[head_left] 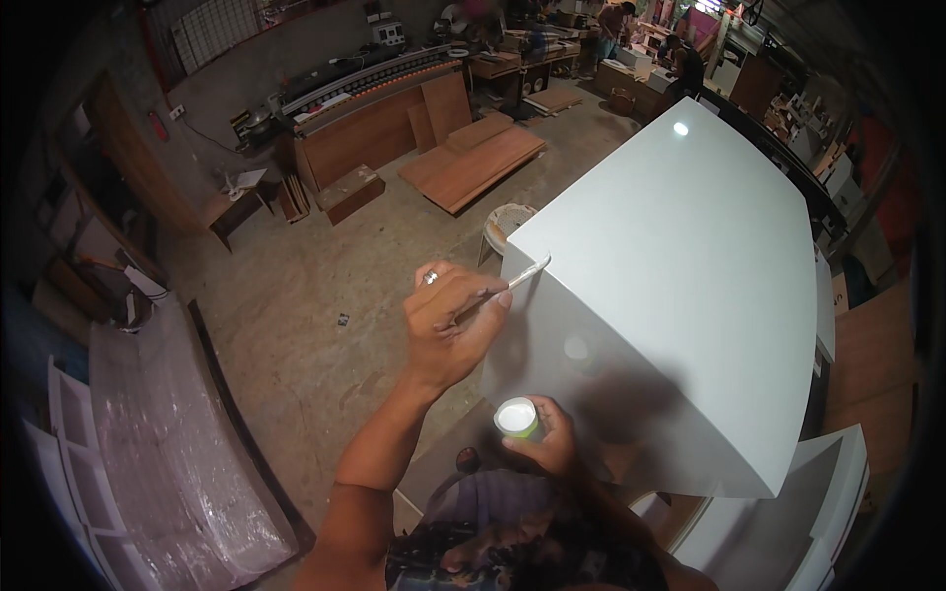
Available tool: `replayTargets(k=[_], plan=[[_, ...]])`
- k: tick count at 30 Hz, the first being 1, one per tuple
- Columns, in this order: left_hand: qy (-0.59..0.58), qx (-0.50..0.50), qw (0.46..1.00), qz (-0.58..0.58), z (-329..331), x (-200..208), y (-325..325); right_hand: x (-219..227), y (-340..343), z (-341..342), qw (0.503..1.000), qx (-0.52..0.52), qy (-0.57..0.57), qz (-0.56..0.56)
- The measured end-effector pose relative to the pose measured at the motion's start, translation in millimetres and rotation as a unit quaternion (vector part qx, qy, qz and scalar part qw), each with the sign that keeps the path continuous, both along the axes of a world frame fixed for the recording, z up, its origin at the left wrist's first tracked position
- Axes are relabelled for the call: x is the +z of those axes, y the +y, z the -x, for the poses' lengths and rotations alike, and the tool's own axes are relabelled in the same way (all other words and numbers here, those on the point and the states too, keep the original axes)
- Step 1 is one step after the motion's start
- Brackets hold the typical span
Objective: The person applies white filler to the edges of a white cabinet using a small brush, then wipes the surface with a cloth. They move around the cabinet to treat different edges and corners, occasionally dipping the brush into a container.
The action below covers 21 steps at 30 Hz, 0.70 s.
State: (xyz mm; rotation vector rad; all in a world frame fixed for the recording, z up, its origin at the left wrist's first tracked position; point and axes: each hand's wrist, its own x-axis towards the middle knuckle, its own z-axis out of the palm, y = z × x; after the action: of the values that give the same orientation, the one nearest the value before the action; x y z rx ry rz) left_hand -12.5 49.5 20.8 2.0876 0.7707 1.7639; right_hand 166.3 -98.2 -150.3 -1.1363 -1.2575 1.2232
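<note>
My left hand, with a ring on one finger, is closed around a slim paintbrush. The brush tip, coated white, meets the edge of a large white painted cabinet or box close to its left corner. Lower down, my right hand grips a small open can of white paint with a green band on its side. The can is held in front of my body, beside the cabinet's shaded side panel.
A round stool stands behind the cabinet's left corner. Reddish-brown boards lie on the concrete floor. Plastic-wrapped furniture is at the left, a white open box at lower right. Two people work at far benches.
</note>
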Motion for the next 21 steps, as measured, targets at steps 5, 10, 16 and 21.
replayTargets(k=[5,10,16,21], plan=[[-0.112,0.034,0.99,0.08,13,-30,17,2,-1,6,1.0,-0.018,0.011,0.01],[-0.193,-0.092,0.949,0.23,18,-45,-20,-4,-11,-2,0.999,-0.044,0.011,-0.001],[0.168,-0.163,0.93,0.283,18,-37,-106,23,-47,-18,0.998,-0.053,-0.026,-0.024],[0.351,-0.152,0.897,0.22,-22,-30,-154,30,-94,-43,0.996,-0.054,-0.04,-0.057]])
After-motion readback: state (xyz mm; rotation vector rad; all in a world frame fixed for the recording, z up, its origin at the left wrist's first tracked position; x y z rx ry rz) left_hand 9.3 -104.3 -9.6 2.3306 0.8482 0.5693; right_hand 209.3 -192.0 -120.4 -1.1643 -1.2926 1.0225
